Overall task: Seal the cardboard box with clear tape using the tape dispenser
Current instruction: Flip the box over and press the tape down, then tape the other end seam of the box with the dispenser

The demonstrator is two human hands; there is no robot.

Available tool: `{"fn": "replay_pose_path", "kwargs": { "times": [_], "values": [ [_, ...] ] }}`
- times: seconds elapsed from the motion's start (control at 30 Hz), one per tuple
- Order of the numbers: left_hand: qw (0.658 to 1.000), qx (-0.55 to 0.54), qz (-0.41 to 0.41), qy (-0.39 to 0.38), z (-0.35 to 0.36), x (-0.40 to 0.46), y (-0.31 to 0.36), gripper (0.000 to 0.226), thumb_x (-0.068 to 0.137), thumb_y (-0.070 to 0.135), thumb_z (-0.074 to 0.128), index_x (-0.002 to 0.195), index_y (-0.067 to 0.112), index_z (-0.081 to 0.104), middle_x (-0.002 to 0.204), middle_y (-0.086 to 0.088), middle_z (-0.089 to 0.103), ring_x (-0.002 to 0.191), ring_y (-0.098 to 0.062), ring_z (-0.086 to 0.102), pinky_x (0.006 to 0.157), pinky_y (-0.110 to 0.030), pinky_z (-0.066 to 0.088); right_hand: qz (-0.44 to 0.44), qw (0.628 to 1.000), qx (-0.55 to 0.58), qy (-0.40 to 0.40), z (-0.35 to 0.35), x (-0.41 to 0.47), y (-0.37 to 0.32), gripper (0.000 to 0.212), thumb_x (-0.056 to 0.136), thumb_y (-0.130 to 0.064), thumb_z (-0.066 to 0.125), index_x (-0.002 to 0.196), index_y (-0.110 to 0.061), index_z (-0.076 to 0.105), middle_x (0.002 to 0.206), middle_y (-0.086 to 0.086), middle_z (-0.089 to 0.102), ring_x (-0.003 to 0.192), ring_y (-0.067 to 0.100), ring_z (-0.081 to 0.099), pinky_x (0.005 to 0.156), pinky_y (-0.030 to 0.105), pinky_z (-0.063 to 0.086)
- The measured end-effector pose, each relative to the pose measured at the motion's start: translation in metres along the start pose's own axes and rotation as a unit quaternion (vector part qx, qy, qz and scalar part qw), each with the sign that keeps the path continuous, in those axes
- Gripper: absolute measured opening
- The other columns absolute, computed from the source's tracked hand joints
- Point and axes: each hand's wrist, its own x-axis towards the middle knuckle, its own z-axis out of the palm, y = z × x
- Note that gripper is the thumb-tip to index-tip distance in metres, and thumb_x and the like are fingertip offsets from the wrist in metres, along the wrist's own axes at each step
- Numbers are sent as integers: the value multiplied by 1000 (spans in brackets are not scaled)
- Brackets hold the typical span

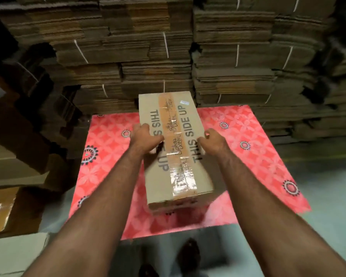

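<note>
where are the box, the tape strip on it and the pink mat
box [196, 120]: head view, bare top face by the printed words
tape strip [173, 136]: head view, middle of the strip along the top seam
pink mat [248, 162]: head view, bare patch right of the box
</note>
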Motion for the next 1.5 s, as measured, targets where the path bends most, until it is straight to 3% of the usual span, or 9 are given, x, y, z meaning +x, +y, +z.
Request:
{"fn": "replay_pose_path", "kwargs": {
  "times": [0.2, 0.33, 0.5, 0.63, 0.77, 0.93, 1.13, 1.33, 1.5],
  "values": [
    [996, -45, 75, -22, 8, -88, -35, 59, 77, 35, 78, 127, 10, 59, 137, -13, 42, 129, -29, 43, 105, -29, 35, -133, 990, -45, -29, 0, -85, 40, 58, 90, -27, 63, 142, -5, 49, 139, 14, 54, 129, 29, 47, 97, 26, 34],
    [990, -72, 99, -73, 19, -147, -62, 97, 64, 53, 74, 148, 17, 42, 164, -6, 11, 150, -20, 17, 120, -31, 18, -145, 989, -33, 21, 20, -131, 94, 60, 94, -45, 52, 148, -21, 44, 141, 0, 56, 130, 16, 49, 101, 21, 32],
    [988, -52, 118, -80, 28, -147, -67, 86, 83, 20, 76, 155, 14, 29, 166, -3, -7, 151, -12, 3, 117, -21, 8, -156, 985, -24, 70, 30, -134, 96, 52, 101, -32, 53, 150, -20, 40, 142, 4, 55, 130, 18, 49, 96, 15, 26],
    [988, -60, 82, -112, 22, -127, -46, 83, 88, 13, 72, 156, 13, 24, 165, -3, -11, 152, -15, 2, 113, -18, 4, -145, 986, -44, 64, 26, -112, 86, 54, 102, -35, 49, 153, -24, 35, 131, 12, 60, 120, 28, 54, 89, 28, 38],
    [989, -94, 58, -99, 21, -123, -29, 79, 85, 3, 70, 153, 7, 30, 166, 0, 0, 147, -11, 16, 109, -13, 15, -162, 984, -57, 41, 18, -94, 88, 55, 100, -38, 49, 152, -24, 37, 122, 15, 63, 116, 30, 55, 91, 35, 44],
    [997, -43, 68, 20, 36, -132, -24, 79, 63, 30, 58, 138, 5, 54, 149, -13, 42, 136, -28, 41, 110, -28, 31, -164, 982, 51, 79, 5, -85, 126, 37, 101, -32, 49, 134, -17, 58, 116, -1, 68, 102, 19, 65, 85, 24, 42],
    [982, 14, 120, 142, 65, -156, -8, 52, 71, 36, 52, 114, 13, 70, 125, -9, 63, 118, -29, 56, 99, -56, 44, -32, 991, -127, 41, 7, -46, 183, 51, 88, -26, 65, 127, 3, 48, 117, 21, 63, 109, 36, 59, 85, 37, 46],
    [974, -27, 136, 178, 78, -169, 5, 32, 78, 19, 58, 105, 12, 73, 103, -1, 69, 97, -17, 63, 88, -43, 54, 2, 992, -128, -16, 28, -20, 200, 83, 81, -7, 70, 144, -10, 16, 111, 19, 64, 94, 35, 63, 67, 34, 44],
    [979, -85, 113, 145, 72, -181, 10, 21, 84, 12, 63, 100, 17, 75, 98, 6, 71, 89, -10, 67, 81, -30, 56, 43, 997, -59, -6, 7, -14, 204, 61, 82, 0, 66, 130, -2, 29, 111, 18, 59, 86, 30, 55, 70, 35, 46]
  ]
}}
